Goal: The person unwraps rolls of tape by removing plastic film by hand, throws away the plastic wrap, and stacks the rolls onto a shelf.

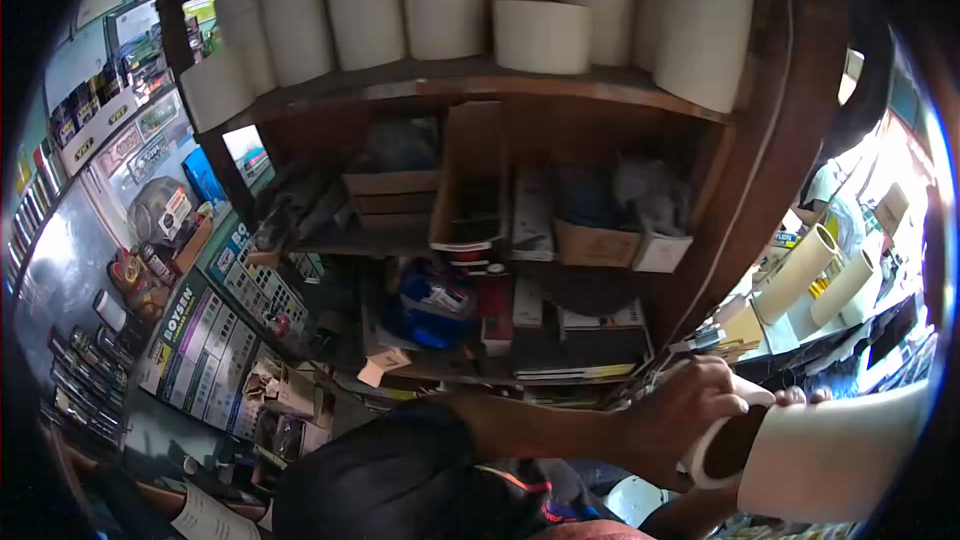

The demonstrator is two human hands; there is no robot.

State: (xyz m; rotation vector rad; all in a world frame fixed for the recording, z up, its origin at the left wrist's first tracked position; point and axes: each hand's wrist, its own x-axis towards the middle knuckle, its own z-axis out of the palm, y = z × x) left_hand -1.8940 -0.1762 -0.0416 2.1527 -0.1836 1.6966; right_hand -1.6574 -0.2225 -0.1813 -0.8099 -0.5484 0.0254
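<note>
My left arm reaches across to the lower right, and my left hand (690,410) is closed at the open end of a pale roll. Its fingers are curled by the pale rim (705,470). A wide cream roll (835,455) lies on its side just right of this hand, its dark hollow facing it. Only fingertips of my right hand (803,396) show, bent over the top edge of the wide roll; the palm is hidden behind it. Part of my right forearm shows below.
Several cream rolls (445,12) stand on the upper shelf (440,88). Boxes (597,242) and a blue package (437,305) fill lower shelves. Colour charts (205,340) and dark bottles (90,380) are at left. More rolls (800,272) lean at right. An arm, perhaps reflected, shows lower left.
</note>
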